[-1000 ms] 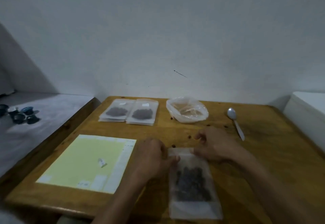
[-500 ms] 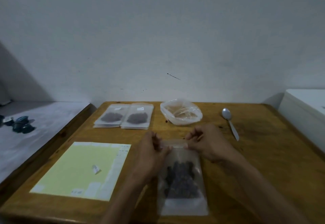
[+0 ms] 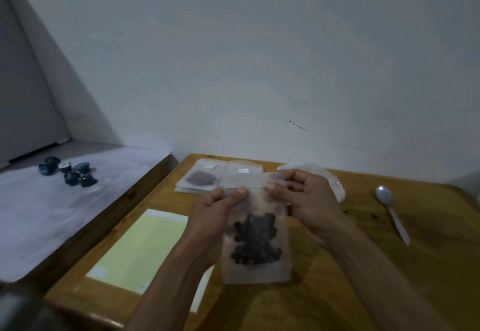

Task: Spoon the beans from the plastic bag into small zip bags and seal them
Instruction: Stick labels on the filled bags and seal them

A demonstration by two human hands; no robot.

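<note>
I'm holding the small zip bag (image 3: 255, 237) up over the table (image 3: 363, 265), my left hand (image 3: 218, 216) and right hand (image 3: 306, 195) each pinching its top strip. I'm judging the seal wants firm, even pressure from corner to corner. I'm counting two filled bags (image 3: 205, 178) lying at the back, one big plastic bag (image 3: 335, 182), one spoon (image 3: 391, 208), one yellow sheet (image 3: 145, 247).

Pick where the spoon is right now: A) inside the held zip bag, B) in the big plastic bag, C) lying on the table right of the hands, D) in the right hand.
C: the spoon lies untouched on the table, while both hands pinch the zip bag.
</note>
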